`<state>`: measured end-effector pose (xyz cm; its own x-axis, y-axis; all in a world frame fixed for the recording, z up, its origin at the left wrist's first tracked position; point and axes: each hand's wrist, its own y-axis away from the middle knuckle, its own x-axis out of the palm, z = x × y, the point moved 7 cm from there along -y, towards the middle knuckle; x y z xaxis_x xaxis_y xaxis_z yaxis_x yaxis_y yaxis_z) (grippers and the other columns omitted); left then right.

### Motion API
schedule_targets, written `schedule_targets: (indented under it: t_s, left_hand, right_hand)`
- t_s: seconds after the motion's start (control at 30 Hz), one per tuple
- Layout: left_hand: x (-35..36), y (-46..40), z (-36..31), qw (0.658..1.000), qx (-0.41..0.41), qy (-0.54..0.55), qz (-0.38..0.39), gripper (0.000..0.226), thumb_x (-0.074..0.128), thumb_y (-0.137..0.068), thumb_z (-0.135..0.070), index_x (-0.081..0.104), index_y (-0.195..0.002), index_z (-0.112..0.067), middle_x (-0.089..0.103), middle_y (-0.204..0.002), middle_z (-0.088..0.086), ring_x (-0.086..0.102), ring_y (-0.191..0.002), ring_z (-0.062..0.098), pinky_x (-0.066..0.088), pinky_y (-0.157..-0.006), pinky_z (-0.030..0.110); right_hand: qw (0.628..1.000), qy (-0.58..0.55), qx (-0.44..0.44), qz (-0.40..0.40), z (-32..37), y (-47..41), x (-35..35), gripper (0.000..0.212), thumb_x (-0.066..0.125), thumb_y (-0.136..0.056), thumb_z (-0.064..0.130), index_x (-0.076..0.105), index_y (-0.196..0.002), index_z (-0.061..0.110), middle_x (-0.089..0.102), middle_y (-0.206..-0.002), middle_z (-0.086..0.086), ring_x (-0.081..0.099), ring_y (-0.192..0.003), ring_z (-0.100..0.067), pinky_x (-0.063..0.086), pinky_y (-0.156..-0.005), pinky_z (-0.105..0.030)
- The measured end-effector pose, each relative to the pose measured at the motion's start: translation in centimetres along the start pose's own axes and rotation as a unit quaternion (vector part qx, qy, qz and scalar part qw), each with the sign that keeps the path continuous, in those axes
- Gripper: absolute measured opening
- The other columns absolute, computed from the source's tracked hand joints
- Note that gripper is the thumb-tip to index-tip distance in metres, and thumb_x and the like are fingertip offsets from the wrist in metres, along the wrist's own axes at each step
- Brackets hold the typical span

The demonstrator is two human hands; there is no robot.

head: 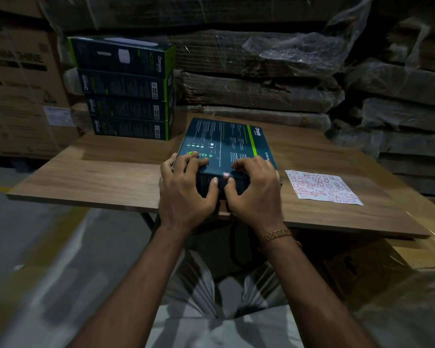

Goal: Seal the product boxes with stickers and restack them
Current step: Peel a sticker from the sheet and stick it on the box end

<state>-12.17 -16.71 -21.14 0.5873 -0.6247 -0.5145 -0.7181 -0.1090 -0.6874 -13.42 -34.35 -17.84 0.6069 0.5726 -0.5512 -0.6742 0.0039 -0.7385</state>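
Product box (pixel 224 144): lies flat near the front edge of the tabletop (pixel 98 177), its near end between both hands.
Left hand (pixel 186 192): fingers curled over the box's top, thumb pressed on the near end face.
Right hand (pixel 256 189): likewise curled over the top edge, thumb beside a small red sticker (pixel 226 174) folded over that edge.
Handling: printed cardboard, likely stiff, light and a little slick; best held by its two long sides, not the sealed flap.
Count, boxes: one in hand; four in the stack (pixel 128 89) at the back left.
Count, sticker sheet (pixel 322 187): one, right of the box, carrying many red stickers, too small to count.
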Motion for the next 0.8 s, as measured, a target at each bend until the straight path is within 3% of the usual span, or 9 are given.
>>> schedule_targets:
  t_s: [0.1, 0.33, 0.53, 0.8]
  left_hand:
    - [0.00, 0.02, -0.03, 1.000, -0.002, 0.006, -0.001, 0.047, 0.061, -0.091, -0.051, 0.062, -0.132, -0.027, 0.056, -0.143, -0.008, 0.039, -0.144, 0.030, 0.050, -0.103, 0.057]
    - [0.25, 0.09, 0.04, 1.000, -0.004, 0.005, 0.002, 0.048, 0.058, -0.092, -0.050, 0.062, -0.132, -0.025, 0.056, -0.143, -0.006, 0.038, -0.145, 0.032, 0.048, -0.107, 0.056]
    - [0.24, -0.03, 0.01, 1.000, -0.012, 0.002, 0.009, 0.048, 0.057, -0.092, -0.051, 0.061, -0.133, -0.026, 0.055, -0.144, -0.006, 0.036, -0.147, 0.031, 0.049, -0.104, 0.054]
    - [0.26, 0.08, 0.00, 1.000, -0.014, 0.012, 0.015, 0.047, 0.055, -0.092, -0.047, 0.060, -0.133, -0.026, 0.053, -0.145, -0.006, 0.034, -0.147, 0.030, 0.048, -0.104, 0.055]
  right_hand:
    - [1.000, 0.001, 0.000, -0.019, 0.08, -0.01, -0.01, 0.024, 0.070, -0.084, 0.038, 0.068, -0.103, 0.024, 0.061, -0.098, 0.008, 0.058, -0.094, -0.018, 0.049, -0.087, -0.046]
    - [1.000, 0.004, -0.003, -0.015, -0.26, 0.21, 0.16, 0.026, 0.068, -0.079, 0.027, 0.069, -0.104, 0.023, 0.062, -0.100, 0.007, 0.058, -0.094, -0.020, 0.049, -0.089, -0.048]
    - [1.000, -0.007, 0.004, -0.027, -0.10, -0.03, 0.15, 0.022, 0.072, -0.087, 0.039, 0.069, -0.103, 0.024, 0.062, -0.098, 0.010, 0.059, -0.093, -0.017, 0.049, -0.088, -0.045]
    - [1.000, -0.005, -0.006, -0.019, -0.34, 0.18, 0.11, 0.025, 0.070, -0.083, 0.031, 0.070, -0.106, 0.023, 0.063, -0.100, 0.006, 0.059, -0.093, -0.020, 0.051, -0.087, -0.049]
